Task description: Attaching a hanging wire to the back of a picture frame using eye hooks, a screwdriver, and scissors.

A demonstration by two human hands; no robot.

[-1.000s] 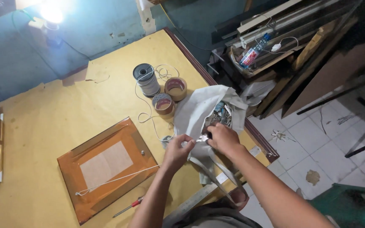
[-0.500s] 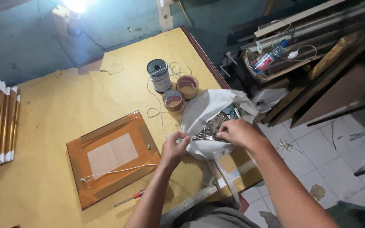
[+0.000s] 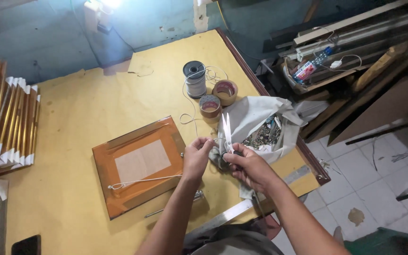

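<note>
The right hand (image 3: 247, 163) has its fingers curled closed around the handles of a pair of scissors (image 3: 226, 133), whose pale blades point upward, nearly shut. The left hand (image 3: 197, 153) pinches a thin white cord (image 3: 188, 99) between thumb and fingertips, just beside the blades. The cord runs back to a spool (image 3: 195, 79) near two rolls of brown tape (image 3: 218, 97). Left of the hands, a brown-backed frame (image 3: 138, 163) lies on the yellow table (image 3: 72, 113), a cord loop across it. A grey cloth bag (image 3: 265, 123) sits behind the scissors.
</note>
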